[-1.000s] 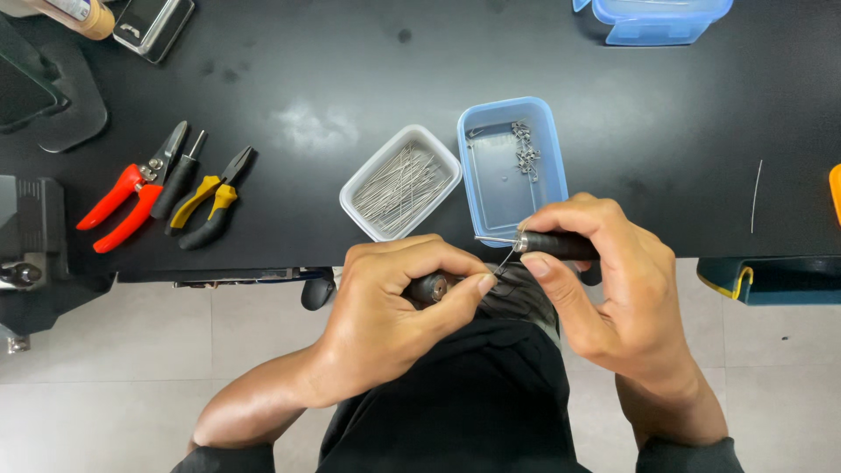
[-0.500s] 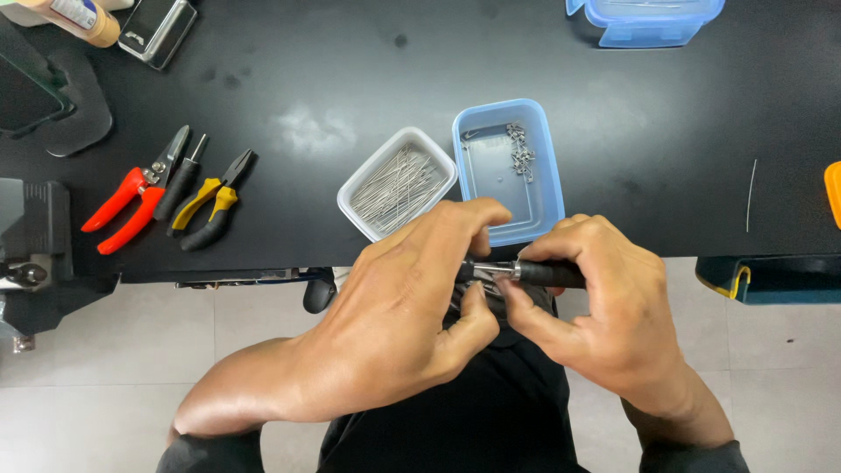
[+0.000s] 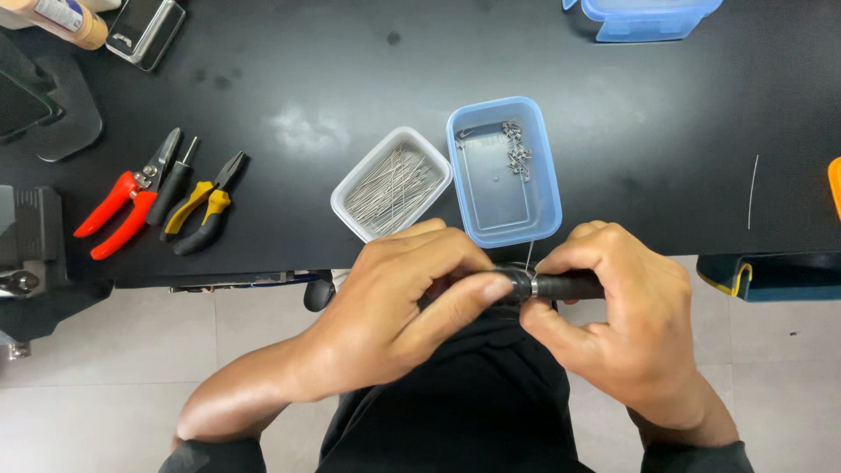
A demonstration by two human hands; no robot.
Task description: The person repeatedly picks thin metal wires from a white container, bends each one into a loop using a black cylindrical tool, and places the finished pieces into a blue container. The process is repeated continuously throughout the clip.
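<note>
Both hands meet at the near edge of the black table (image 3: pixel 613 131), over the person's lap. The left hand (image 3: pixel 399 302) and the right hand (image 3: pixel 618 315) each close around an end of a black tool (image 3: pixel 547 285) with a metal ring. Just beyond lie a blue tray (image 3: pixel 547 197) of bent wire pieces and a white tray (image 3: pixel 350 188) of straight pins (image 3: pixel 390 184); pliers (image 3: pixel 203 206) and red cutters (image 3: pixel 123 201) lie well left.

Pin tray (image 3: pixel 391 182) sits on the counter (image 3: pixel 350 79), tub (image 3: pixel 505 171) touching its right side. Pliers (image 3: pixel 201 203) and cutters (image 3: pixel 125 197) lie well left of the tray. Both hands (image 3: pixel 526 293) meet just before it, off the counter's edge.
</note>
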